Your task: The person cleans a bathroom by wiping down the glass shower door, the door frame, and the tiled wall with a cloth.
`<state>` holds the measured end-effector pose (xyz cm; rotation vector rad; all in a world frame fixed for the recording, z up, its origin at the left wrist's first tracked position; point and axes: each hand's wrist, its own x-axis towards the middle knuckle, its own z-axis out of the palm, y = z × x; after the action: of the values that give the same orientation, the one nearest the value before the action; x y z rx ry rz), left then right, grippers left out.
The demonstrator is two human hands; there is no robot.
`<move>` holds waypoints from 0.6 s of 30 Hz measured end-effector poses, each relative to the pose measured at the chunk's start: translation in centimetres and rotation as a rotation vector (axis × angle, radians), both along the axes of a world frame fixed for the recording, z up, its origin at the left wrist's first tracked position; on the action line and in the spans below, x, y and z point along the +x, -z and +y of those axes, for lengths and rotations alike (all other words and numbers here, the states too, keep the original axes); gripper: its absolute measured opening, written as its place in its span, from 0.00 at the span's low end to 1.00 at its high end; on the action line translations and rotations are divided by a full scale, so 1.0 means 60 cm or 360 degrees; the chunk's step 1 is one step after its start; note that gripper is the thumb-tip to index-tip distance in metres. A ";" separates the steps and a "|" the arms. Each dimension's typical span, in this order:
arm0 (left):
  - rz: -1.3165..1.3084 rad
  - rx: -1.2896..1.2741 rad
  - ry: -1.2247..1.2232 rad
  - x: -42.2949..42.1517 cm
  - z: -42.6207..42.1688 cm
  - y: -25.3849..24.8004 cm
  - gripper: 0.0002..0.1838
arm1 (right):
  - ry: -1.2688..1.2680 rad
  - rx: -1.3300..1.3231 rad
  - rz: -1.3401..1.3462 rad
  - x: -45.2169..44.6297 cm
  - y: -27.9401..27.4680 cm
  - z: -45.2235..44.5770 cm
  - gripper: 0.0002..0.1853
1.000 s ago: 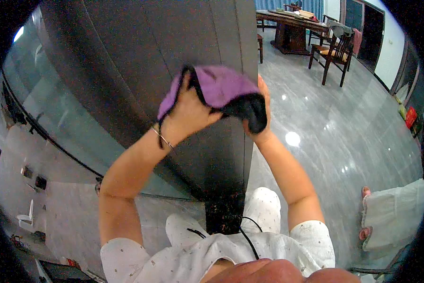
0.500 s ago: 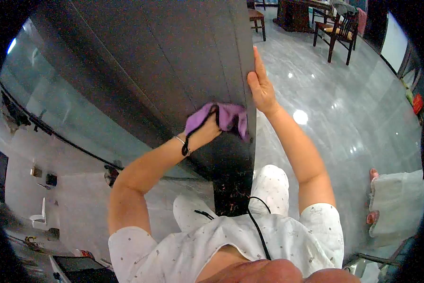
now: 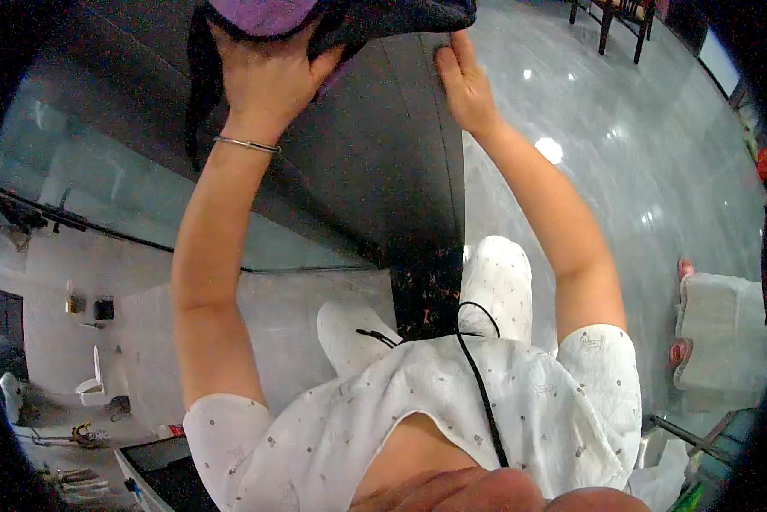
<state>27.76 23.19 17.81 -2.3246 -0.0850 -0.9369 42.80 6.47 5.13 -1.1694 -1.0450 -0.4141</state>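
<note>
My left hand [image 3: 268, 81], with a metal bracelet at its wrist, is raised high against the dark grey door [image 3: 375, 162]. It holds a purple cloth with black edging [image 3: 264, 15]; the fingers are mostly hidden under it. A black part of the cloth stretches right across the door to its edge, close to my right fingertips. My right hand [image 3: 470, 92] grips the door's upright edge, thumb on the near face. The cloth's upper part is cut off by the frame.
A dark speckled threshold [image 3: 426, 294] lies under the door, between my legs. At right are a glossy grey tiled floor [image 3: 571, 111], a dark chair [image 3: 614, 21] and a pale mat [image 3: 720, 341] with pink slippers. A toilet [image 3: 97, 384] stands at left beyond a glass panel [image 3: 102, 179].
My left hand has moved up and left over the door with the cloth, which now spreads wider. My right hand still holds the door edge. The view has shifted, showing less of the furniture.
</note>
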 end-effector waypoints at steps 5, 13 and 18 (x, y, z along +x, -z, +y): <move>0.0054 0.0222 0.0256 0.006 -0.008 0.109 0.28 | 0.0251 0.0283 -0.0572 -0.016 -0.012 0.005 0.30; 0.0734 0.0142 0.0088 -0.015 0.030 0.206 0.40 | 0.0260 0.0137 -0.0520 -0.017 -0.034 -0.011 0.28; -0.0149 0.0045 0.0003 -0.020 0.019 0.057 0.38 | 0.0231 0.0170 -0.0454 -0.003 -0.018 0.007 0.27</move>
<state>26.56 24.35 14.41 -2.2552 -0.1079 -1.0412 42.62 6.90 6.22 -1.1144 -1.1707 -0.7591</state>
